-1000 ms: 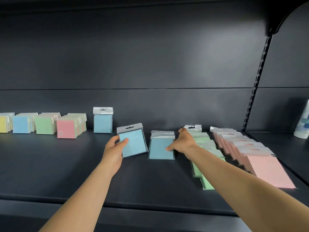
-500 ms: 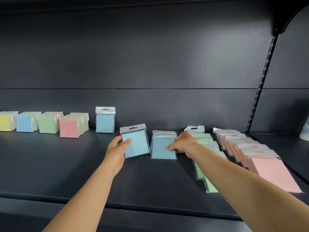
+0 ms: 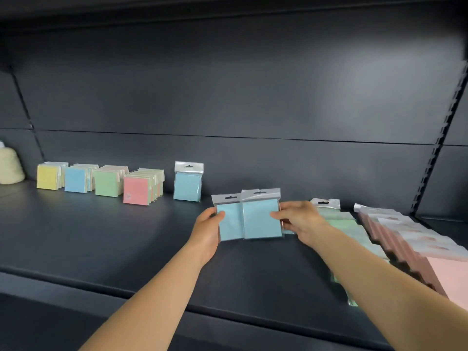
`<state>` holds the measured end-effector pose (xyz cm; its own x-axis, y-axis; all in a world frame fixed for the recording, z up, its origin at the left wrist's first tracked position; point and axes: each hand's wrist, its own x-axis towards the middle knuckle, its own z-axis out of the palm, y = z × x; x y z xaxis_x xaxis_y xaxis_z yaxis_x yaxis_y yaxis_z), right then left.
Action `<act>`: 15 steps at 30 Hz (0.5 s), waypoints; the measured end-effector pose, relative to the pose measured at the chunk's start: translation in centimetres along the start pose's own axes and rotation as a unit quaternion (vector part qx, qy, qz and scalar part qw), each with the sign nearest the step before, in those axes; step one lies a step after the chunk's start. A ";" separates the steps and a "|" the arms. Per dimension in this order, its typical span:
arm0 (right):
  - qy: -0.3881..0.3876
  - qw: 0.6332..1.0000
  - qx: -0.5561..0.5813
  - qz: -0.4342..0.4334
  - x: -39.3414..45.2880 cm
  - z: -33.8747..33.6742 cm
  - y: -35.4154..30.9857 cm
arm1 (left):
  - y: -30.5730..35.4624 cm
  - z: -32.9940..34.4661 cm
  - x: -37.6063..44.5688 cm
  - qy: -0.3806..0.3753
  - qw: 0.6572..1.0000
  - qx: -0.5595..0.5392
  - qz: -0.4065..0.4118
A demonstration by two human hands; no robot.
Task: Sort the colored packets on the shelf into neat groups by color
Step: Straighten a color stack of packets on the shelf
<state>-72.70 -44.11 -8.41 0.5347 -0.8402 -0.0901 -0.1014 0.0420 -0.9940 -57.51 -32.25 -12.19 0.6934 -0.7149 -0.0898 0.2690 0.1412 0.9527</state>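
My left hand [image 3: 206, 230] grips the left edge of a blue packet [image 3: 229, 221] held upright over the dark shelf [image 3: 114, 239]. My right hand [image 3: 300, 220] grips a second blue packet [image 3: 262, 216] by its right edge, and this one overlaps the front of the first. Another blue packet [image 3: 188, 184] stands alone against the back wall to the left. A fallen row of green packets [image 3: 340, 221] lies right of my right hand, partly hidden by my forearm. Beside it a row of pink packets [image 3: 405, 239] slants toward the shelf's front.
At the far left stand upright stacks fronted by yellow [image 3: 48, 176], blue [image 3: 75, 180], green [image 3: 106, 183] and pink [image 3: 136, 190] pads. A cream fuzzy object [image 3: 8, 165] sits at the left edge. A slotted upright [image 3: 440, 138] bounds the bay on the right.
My right hand has lifted a blue packet off its stack and brought it left against the one in my left hand. The camera has swung left.
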 end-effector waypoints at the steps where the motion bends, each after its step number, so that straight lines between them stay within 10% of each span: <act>1: 0.000 1.000 0.001 -0.001 0.1 0.9 0.2 | 0.2 -0.3 0.2 -0.006 1.000 -0.003 -0.006; 15: 0.096 0.995 0.012 -0.027 3.2 22.3 1.3 | 5.8 -14.9 7.3 -0.081 0.996 0.045 0.014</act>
<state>-52.43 -34.65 -11.42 0.3678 -0.9296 -0.0252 -0.0551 0.0053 -0.9985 -40.96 -26.48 -11.65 0.5804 -0.8140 -0.0207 0.1848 0.1069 0.9769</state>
